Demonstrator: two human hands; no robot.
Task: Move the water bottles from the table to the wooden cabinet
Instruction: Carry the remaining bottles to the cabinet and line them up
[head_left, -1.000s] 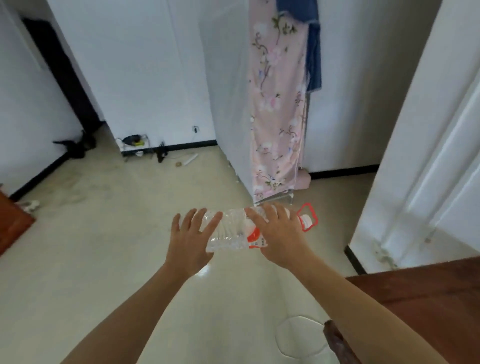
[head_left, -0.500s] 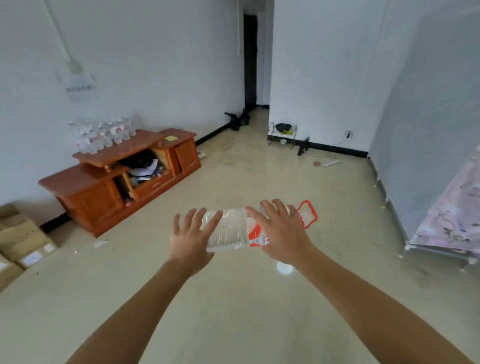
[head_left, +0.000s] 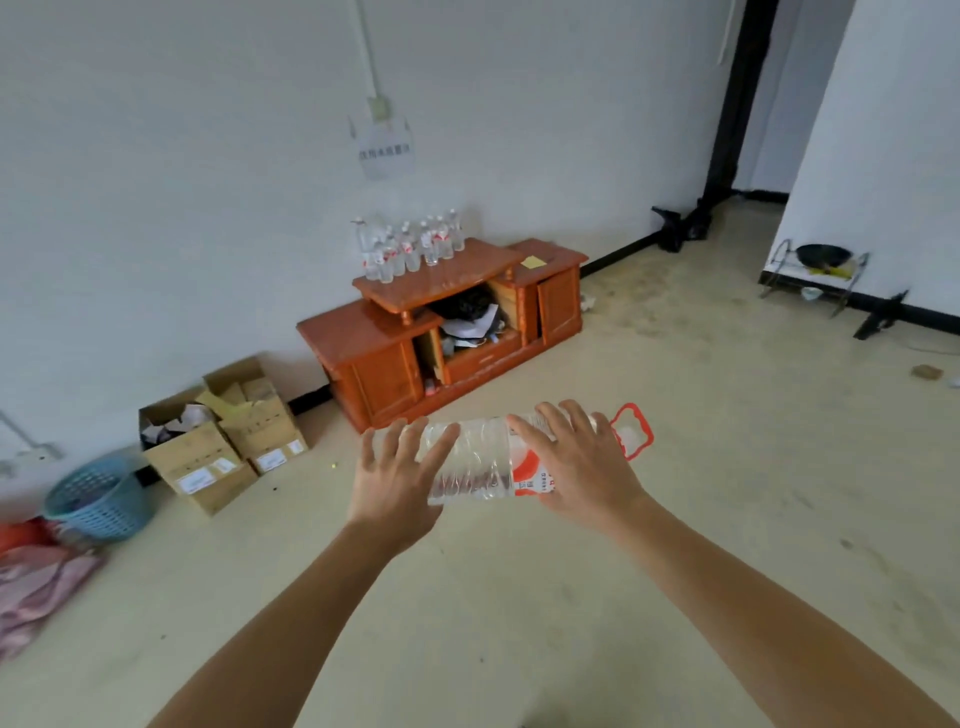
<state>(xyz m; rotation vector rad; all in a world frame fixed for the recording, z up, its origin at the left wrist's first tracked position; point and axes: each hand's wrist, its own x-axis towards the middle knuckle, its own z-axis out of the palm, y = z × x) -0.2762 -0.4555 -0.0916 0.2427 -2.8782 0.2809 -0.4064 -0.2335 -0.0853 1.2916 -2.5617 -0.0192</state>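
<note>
Together, the left hand (head_left: 397, 480) and right hand (head_left: 582, 467) make one grip, fingers spread and pressed against a large clear plastic water bottle with a red handle (head_left: 480, 465), held sideways in mid-air above the pale floor (head_left: 727, 467). Ahead, well apart, small clear bottles (head_left: 410, 247) stand clustered atop the orange-brown wooden cabinet (head_left: 447, 332) against the white wall (head_left: 208, 156).

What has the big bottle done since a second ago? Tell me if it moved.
Yes. The big bottle, held sideways between left hand and right hand, has been carried toward the wooden cabinet, now ahead.
</note>
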